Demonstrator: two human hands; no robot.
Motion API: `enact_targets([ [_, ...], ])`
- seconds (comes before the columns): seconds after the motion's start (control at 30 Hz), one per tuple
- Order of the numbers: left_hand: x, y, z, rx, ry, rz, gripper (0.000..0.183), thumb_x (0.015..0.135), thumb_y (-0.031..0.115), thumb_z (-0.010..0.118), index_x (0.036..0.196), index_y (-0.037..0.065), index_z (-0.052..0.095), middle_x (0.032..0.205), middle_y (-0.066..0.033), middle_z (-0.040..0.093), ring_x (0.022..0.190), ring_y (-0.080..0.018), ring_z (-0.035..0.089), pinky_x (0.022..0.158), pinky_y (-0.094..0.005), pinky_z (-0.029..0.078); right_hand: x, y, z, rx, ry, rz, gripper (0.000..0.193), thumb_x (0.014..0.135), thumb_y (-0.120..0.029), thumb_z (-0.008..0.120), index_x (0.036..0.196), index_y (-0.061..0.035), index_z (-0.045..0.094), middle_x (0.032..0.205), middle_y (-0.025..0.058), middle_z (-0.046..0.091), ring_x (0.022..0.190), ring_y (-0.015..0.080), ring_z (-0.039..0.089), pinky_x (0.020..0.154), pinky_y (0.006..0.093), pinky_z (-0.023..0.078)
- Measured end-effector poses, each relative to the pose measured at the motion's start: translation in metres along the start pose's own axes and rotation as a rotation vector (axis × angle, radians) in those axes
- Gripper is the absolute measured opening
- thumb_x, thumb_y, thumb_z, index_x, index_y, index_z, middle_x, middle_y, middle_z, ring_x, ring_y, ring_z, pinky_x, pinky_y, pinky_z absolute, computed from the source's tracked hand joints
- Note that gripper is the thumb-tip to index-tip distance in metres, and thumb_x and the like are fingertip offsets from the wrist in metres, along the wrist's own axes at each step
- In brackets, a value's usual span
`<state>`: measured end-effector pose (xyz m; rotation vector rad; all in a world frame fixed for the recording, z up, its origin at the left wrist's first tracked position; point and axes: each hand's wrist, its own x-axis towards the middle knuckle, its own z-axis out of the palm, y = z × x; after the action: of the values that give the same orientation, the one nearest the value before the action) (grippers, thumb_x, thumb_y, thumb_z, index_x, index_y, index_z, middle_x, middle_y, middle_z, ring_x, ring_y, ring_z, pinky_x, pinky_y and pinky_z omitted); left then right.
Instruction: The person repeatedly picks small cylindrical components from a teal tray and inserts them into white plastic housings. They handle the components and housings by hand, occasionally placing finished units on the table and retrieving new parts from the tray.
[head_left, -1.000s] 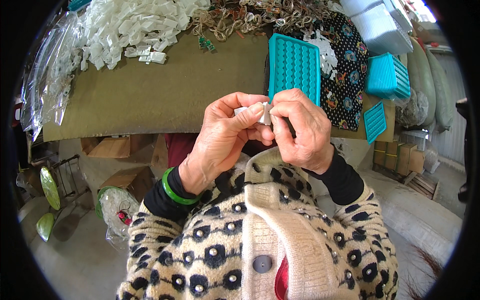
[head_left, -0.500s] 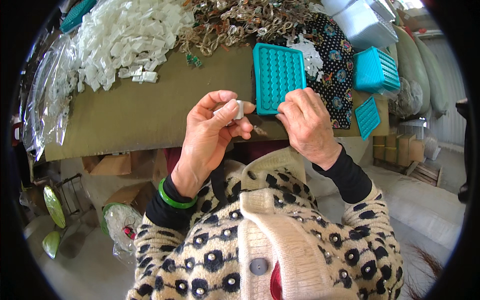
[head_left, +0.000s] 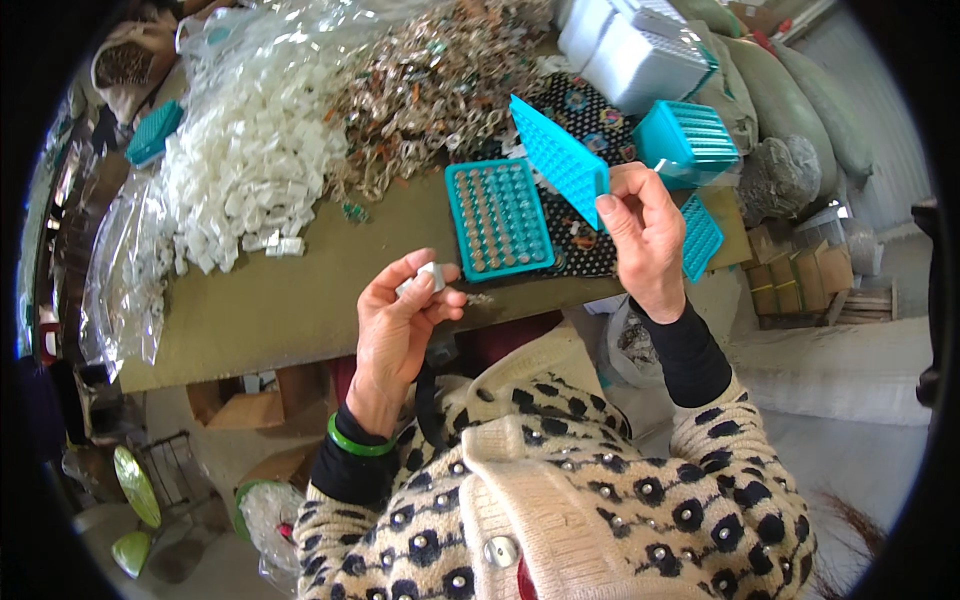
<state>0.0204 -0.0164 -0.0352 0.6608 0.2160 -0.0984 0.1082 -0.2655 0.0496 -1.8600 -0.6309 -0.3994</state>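
A small white plastic piece (head_left: 428, 274) is pinched between the thumb and fingers of my left hand (head_left: 385, 325), just above the table's near edge. My right hand (head_left: 650, 245) grips a teal dimpled tray (head_left: 558, 160) by its near corner and holds it up at a tilt. Left of and below it, a second teal tray (head_left: 457, 215) lies on the table, with small round pieces in rows of its cells. A black patterned cloth (head_left: 590, 262) lies beside and partly behind that tray.
A big heap of white plastic pieces (head_left: 250, 140) covers the table's far left, next to a heap of clear and brownish loop-shaped pieces (head_left: 440, 90). At the right stand stacked white trays (head_left: 635, 60) and stacked teal trays (head_left: 680, 140). Another teal tray (head_left: 702, 238) lies at the right edge.
My right hand has lifted the upper teal tray up and to the right, uncovering the filled tray. My left hand still holds the white piece. The view has shifted.
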Motion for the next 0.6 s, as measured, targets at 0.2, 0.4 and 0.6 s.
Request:
enact_targets([
  [0.2,0.008,-0.006,-0.010,0.053,-0.022,0.068,0.023,0.095,0.003,0.060,0.118,-0.001,0.060,0.102,-0.0209,0.070,0.078,-0.0259,0.071,0.066,-0.0344,0.062,-0.011,0.011,-0.053,0.679,0.247,0.361,0.008,0.095,-0.011,0.063,0.091,-0.0071,0.058,0.082,-0.0054,0.053,0.071,0.0039,0.045,0.063,0.0213,0.037],
  [0.4,0.010,-0.006,-0.011,0.078,-0.029,0.091,0.016,0.096,0.012,0.063,0.110,0.003,0.064,0.094,-0.0152,0.069,0.071,-0.0216,0.067,0.062,-0.0323,0.058,-0.045,-0.007,-0.143,-0.157,0.495,0.043,0.014,0.095,-0.016,0.064,0.092,-0.0030,0.059,0.082,-0.0046,0.053,0.073,0.0023,0.045,0.062,0.0211,0.037],
  [0.6,0.011,-0.004,-0.011,0.020,-0.098,0.049,0.005,0.094,0.009,0.063,0.094,0.004,0.062,0.087,-0.0090,0.064,0.080,-0.0229,0.068,0.067,-0.0356,0.061,-0.078,0.038,-0.149,-0.881,0.225,-0.196,0.015,0.078,0.004,0.063,0.083,-0.0040,0.052,0.090,0.0125,0.057,0.086,0.0318,0.057,0.075,0.0400,0.047],
])
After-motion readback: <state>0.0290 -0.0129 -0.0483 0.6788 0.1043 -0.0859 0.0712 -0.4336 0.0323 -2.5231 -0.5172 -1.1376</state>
